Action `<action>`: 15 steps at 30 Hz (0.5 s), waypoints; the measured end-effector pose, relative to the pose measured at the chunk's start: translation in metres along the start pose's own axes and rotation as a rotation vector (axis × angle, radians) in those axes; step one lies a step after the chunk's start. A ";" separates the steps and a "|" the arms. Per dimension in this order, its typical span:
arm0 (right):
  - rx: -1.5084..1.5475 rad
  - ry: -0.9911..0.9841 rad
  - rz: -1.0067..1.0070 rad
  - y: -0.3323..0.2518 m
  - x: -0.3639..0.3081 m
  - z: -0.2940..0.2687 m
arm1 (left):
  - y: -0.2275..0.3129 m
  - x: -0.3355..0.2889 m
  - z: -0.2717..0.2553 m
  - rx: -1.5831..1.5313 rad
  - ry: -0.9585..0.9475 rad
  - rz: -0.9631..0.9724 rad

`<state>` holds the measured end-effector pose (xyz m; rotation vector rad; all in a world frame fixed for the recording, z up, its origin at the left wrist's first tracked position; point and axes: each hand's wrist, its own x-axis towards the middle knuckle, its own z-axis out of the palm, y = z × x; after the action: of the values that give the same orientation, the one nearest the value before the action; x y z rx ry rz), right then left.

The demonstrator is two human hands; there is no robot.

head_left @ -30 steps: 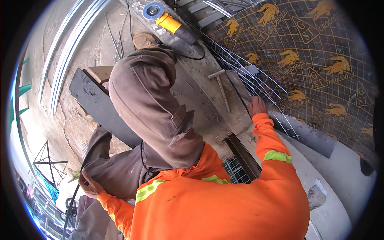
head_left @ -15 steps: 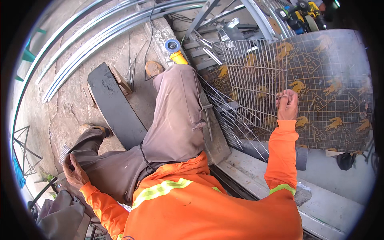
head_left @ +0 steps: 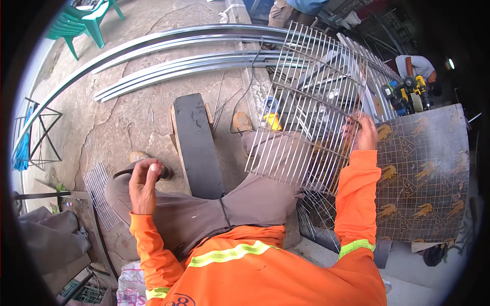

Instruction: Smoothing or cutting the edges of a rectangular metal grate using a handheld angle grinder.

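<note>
My right hand [head_left: 363,131] is closed on the right edge of a silver wire grid [head_left: 301,115]. The grid is raised and tilted in front of my right leg, with thin parallel bars crossed by a few darker rods. My left hand [head_left: 143,186] is lifted above my left thigh, its fingers curled toward the thumb and nothing visible in them. Beyond my left knee, a second wire grid [head_left: 97,186] stands or leans low, partly hidden by the leg. Loose metal rods [head_left: 319,214] lie below the raised grid.
A dark plank [head_left: 196,145] lies between my feet. Behind the grid is an angle grinder [head_left: 273,120] with a yellow body. A printed dark board [head_left: 418,178] is at right, power tools [head_left: 408,94] beyond it. Long metal channels [head_left: 184,66] span the floor. Two people [head_left: 301,10] are farther back.
The wire grid has come up off the printed board and moved left in my right hand. My left hand has risen from beside the left knee, and its fingers have curled. The view has shifted.
</note>
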<state>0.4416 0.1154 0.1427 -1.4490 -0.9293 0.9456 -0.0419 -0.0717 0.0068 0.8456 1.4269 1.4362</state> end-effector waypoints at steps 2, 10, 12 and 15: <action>0.114 -0.082 0.044 0.045 -0.010 0.042 | 0.003 0.013 0.024 0.028 -0.225 -0.117; 0.300 -0.442 0.265 0.209 -0.035 0.173 | -0.079 0.037 0.027 -0.298 -0.235 -0.484; 0.286 -0.474 0.299 0.218 -0.041 0.182 | -0.085 0.035 0.016 -0.307 -0.096 -0.480; 0.280 -0.532 0.362 0.232 -0.046 0.186 | -0.089 0.038 0.009 -0.314 0.005 -0.479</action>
<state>0.2605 0.1234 -0.0976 -1.1603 -0.8738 1.7156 -0.0345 -0.0406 -0.0856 0.2752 1.2538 1.2412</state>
